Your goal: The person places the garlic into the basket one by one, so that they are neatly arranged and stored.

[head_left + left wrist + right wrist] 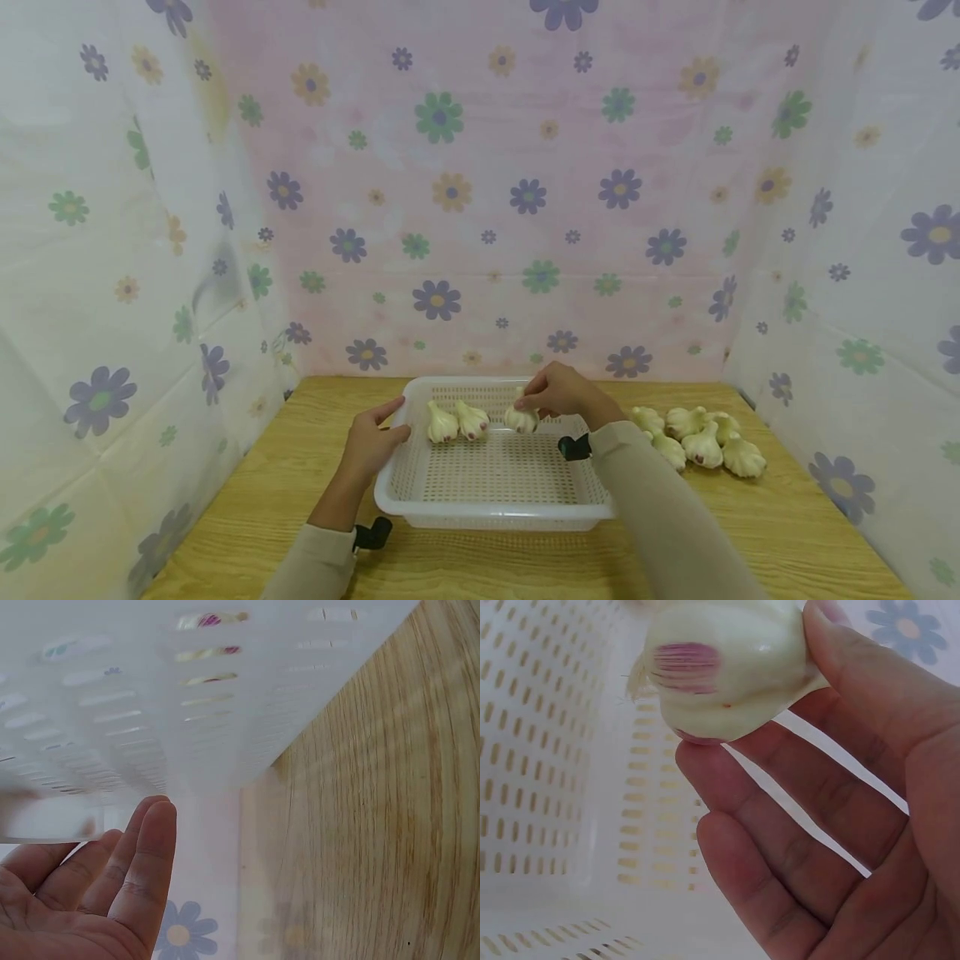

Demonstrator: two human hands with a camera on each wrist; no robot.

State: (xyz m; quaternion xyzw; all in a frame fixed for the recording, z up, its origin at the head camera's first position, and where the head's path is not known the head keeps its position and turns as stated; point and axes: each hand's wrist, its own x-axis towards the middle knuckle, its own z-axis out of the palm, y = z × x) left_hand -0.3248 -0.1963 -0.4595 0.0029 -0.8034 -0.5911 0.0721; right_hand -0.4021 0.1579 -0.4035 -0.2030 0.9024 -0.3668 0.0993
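The garlic bulb (521,421) was just below the fingertips of the right hand (558,393), clamped between the thumb and the fingers. A purple-streaked patch marked its pale skin, and in the right wrist view 1 lower finger stood clear of it. The bulb was over the inside of a white perforated plastic basket (495,510), near its far wall; whether it touched the basket could not be told.

To the left of those fingers, 2 more garlic bulbs (442,425) stood side by side in the basket, necks up. They were also just to the right of the fingers of the left hand (367,446), which held the basket's left rim: the thumb lay over the rim, while the other fingers, nearly straight and close together, were outside and below it.

Well to the right of the right fingers, outside the basket, at least 6 loose bulbs (703,447) lay heaped on the wood-grain tabletop (300,467). Behind each hand was a beige sleeve (667,508), with a black wrist mount (574,447) by the cuff. Beyond the fingers rose a pink flower-print sheet (487,154).
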